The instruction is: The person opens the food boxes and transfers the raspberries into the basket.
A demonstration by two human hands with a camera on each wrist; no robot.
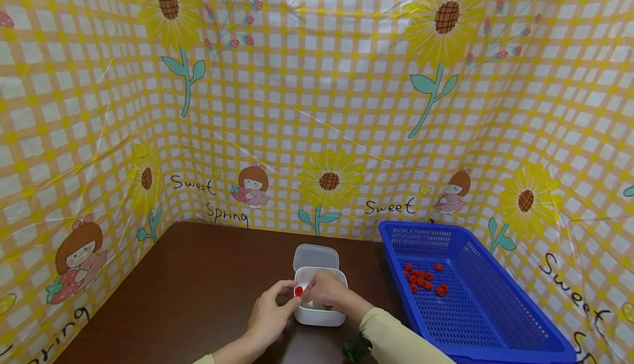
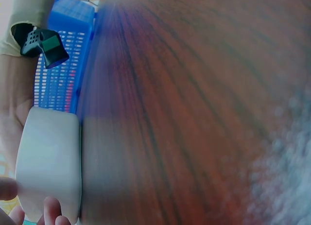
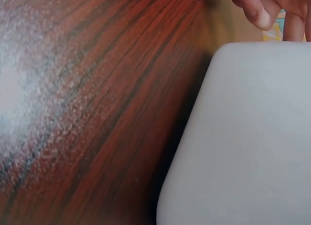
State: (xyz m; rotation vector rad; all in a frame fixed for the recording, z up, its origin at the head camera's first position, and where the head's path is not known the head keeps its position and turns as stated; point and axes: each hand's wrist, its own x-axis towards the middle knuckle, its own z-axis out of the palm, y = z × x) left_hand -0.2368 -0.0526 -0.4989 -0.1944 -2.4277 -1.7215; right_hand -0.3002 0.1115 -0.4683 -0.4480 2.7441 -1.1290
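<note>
red piece (image 1: 299,292) was pinched between left hand (image 1: 271,314) and right hand (image 1: 324,290) over the white container (image 1: 322,314); a loosened pinch could have dropped it onto the table (image 1: 198,287)

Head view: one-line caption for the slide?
Both hands, left and right, pinch a red piece over a white box on a brown table, beside a blue basket holding more.
</note>
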